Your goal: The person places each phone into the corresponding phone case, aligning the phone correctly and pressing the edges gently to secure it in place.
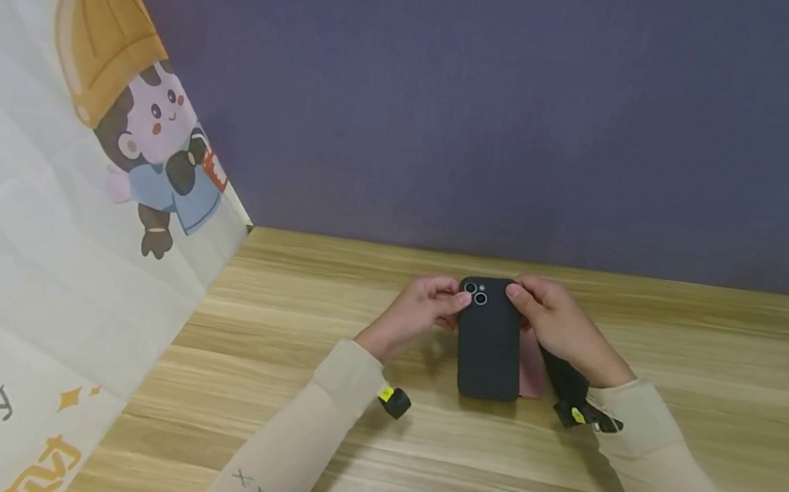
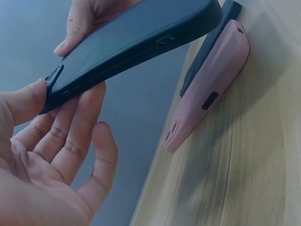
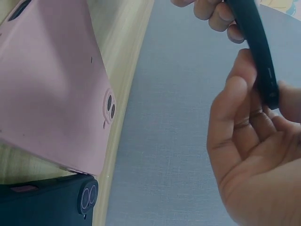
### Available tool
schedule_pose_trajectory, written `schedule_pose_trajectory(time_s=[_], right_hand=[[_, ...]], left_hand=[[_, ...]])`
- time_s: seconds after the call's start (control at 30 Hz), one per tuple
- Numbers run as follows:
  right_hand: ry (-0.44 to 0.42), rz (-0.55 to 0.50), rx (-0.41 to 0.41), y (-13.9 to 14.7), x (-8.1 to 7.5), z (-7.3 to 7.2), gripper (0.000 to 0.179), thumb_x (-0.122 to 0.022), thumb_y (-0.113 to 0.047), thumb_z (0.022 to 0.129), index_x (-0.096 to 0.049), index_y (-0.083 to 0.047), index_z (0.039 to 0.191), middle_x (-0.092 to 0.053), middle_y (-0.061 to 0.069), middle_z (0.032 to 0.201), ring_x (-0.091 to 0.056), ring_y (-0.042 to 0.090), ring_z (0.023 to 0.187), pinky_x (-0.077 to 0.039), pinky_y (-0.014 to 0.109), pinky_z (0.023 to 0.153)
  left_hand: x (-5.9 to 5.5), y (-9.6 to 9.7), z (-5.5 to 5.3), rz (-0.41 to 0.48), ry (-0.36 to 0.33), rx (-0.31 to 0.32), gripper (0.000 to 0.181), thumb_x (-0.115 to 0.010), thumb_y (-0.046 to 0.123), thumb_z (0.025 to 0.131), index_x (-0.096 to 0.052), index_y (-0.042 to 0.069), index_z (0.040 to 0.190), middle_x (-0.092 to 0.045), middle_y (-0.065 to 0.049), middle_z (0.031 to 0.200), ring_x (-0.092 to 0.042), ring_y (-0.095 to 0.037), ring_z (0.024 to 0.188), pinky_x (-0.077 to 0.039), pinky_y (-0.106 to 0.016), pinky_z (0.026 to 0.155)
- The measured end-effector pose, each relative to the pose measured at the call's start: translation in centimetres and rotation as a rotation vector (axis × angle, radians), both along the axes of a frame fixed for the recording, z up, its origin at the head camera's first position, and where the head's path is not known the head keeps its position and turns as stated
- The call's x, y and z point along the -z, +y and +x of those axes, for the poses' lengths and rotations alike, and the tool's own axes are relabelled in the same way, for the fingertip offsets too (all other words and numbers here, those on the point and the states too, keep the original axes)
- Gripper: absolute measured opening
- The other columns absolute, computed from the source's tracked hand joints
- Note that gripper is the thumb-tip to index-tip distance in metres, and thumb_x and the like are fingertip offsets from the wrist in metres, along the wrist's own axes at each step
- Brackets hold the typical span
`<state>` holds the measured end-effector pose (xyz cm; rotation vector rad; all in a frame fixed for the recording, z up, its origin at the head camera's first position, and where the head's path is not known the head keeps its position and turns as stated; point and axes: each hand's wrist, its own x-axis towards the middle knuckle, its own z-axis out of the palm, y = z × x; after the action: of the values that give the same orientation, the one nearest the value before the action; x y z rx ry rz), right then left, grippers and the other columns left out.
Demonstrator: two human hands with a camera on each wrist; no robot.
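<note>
A black phone case (image 1: 491, 352) stands nearly upright between both hands, its camera rings at the upper left in the head view. Whether a phone sits inside I cannot tell. My left hand (image 1: 419, 308) pinches its camera corner, thumb on the back and fingers behind. The opposite top corner is pinched by my right hand (image 1: 565, 325), thumb on the back. Behind it a pink phone case (image 3: 56, 84) is on the table, partly hidden in the head view. Beside the pink one lies another dark phone case (image 3: 42, 202) with two camera rings.
The wood-grain table (image 1: 325, 312) meets a dark blue-grey panel (image 1: 489, 108) at the back. A white sheet with a cartoon print (image 1: 117, 64) hangs along the left. Small black wrist cameras (image 1: 397, 403) are strapped at the cuffs.
</note>
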<state>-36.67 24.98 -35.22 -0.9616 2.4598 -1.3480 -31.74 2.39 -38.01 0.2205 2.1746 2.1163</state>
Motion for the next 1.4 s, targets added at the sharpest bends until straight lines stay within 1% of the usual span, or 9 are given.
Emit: schedule_pose_trajectory(time_s=[0.23, 0.37, 0.57, 0.67, 0.83, 0.97, 1.07, 1.2, 1.4], right_hand=[[-0.013, -0.001, 0.001, -0.02, -0.13, 0.12, 0.034, -0.042, -0.030, 0.111, -0.061, -0.002, 0.103, -0.063, 0.011, 0.087, -0.062, 0.016, 0.075, -0.056, 0.037, 0.068], [-0.063, -0.013, 0.030, 0.08, -0.19, 0.06, 0.039, -0.043, -0.037, 0.111, -0.063, -0.004, 0.109, -0.063, 0.008, 0.091, -0.061, 0.017, 0.078, -0.055, 0.038, 0.070], [-0.126, -0.064, 0.069, 0.26, -0.29, 0.06, 0.041, -0.049, -0.040, 0.109, -0.067, -0.004, 0.112, -0.064, 0.003, 0.088, -0.060, 0.018, 0.078, -0.054, 0.037, 0.071], [-0.136, -0.085, 0.076, 0.27, -0.32, 0.05, 0.040, -0.050, -0.039, 0.108, -0.067, -0.002, 0.110, -0.062, 0.000, 0.084, -0.059, 0.019, 0.075, -0.053, 0.036, 0.069], [-0.144, -0.081, 0.088, 0.03, -0.30, 0.02, 0.041, -0.050, -0.038, 0.108, -0.067, -0.001, 0.109, -0.062, 0.000, 0.082, -0.059, 0.019, 0.073, -0.053, 0.033, 0.066], [-0.142, -0.050, 0.064, -0.25, -0.16, 0.00, 0.041, -0.050, -0.038, 0.109, -0.065, 0.000, 0.104, -0.063, 0.003, 0.081, -0.063, 0.024, 0.072, -0.056, 0.036, 0.064], [-0.155, -0.010, 0.031, -0.36, 0.02, 0.00, 0.040, -0.052, -0.038, 0.108, -0.063, -0.001, 0.100, -0.065, 0.004, 0.080, -0.065, 0.027, 0.072, -0.058, 0.039, 0.065], [-0.184, 0.038, -0.005, -0.43, 0.16, 0.06, 0.038, -0.055, -0.039, 0.107, -0.065, -0.003, 0.104, -0.068, 0.006, 0.080, -0.067, 0.025, 0.072, -0.059, 0.042, 0.068], [-0.208, 0.082, -0.051, -0.60, 0.31, -0.03, 0.032, -0.057, -0.032, 0.106, -0.066, -0.002, 0.109, -0.071, 0.006, 0.079, -0.068, 0.022, 0.070, -0.060, 0.044, 0.069]], left_hand=[[-0.23, -0.11, 0.07, -0.001, -0.020, 0.001, 0.015, -0.061, 0.018, 0.104, -0.064, 0.007, 0.095, -0.067, 0.006, 0.078, -0.063, -0.013, 0.069, -0.057, -0.056, 0.090], [-0.19, -0.04, -0.02, -0.001, -0.008, -0.003, 0.014, -0.061, 0.019, 0.104, -0.064, 0.007, 0.096, -0.068, 0.006, 0.079, -0.062, -0.012, 0.069, -0.056, -0.058, 0.091], [-0.22, 0.06, -0.05, -0.018, -0.008, -0.020, 0.014, -0.062, 0.019, 0.103, -0.065, 0.006, 0.099, -0.069, 0.006, 0.080, -0.063, -0.011, 0.070, -0.060, -0.039, 0.080], [-0.31, 0.08, 0.00, -0.023, -0.006, -0.023, 0.014, -0.062, 0.019, 0.103, -0.067, 0.006, 0.102, -0.069, 0.006, 0.082, -0.064, -0.010, 0.071, -0.060, -0.036, 0.079], [-0.43, 0.13, 0.12, -0.030, -0.004, -0.036, 0.016, -0.061, 0.020, 0.104, -0.066, 0.006, 0.100, -0.069, 0.005, 0.080, -0.063, -0.011, 0.072, -0.059, -0.050, 0.088], [-0.47, 0.10, 0.16, -0.031, -0.003, -0.065, 0.017, -0.060, 0.021, 0.105, -0.065, 0.006, 0.097, -0.069, 0.005, 0.077, -0.063, -0.012, 0.070, -0.056, -0.058, 0.091], [-0.40, -0.04, 0.06, -0.020, -0.004, -0.096, 0.018, -0.059, 0.022, 0.105, -0.064, 0.007, 0.096, -0.069, 0.003, 0.077, -0.064, -0.013, 0.069, -0.058, -0.052, 0.086], [-0.45, -0.29, -0.12, 0.011, -0.013, -0.138, 0.018, -0.058, 0.022, 0.105, -0.063, 0.006, 0.097, -0.069, 0.002, 0.077, -0.064, -0.014, 0.069, -0.059, -0.039, 0.077], [-0.69, -0.46, -0.24, 0.017, -0.034, -0.198, 0.020, -0.058, 0.024, 0.105, -0.064, 0.006, 0.099, -0.068, 0.002, 0.076, -0.062, -0.014, 0.069, -0.057, -0.052, 0.086]])
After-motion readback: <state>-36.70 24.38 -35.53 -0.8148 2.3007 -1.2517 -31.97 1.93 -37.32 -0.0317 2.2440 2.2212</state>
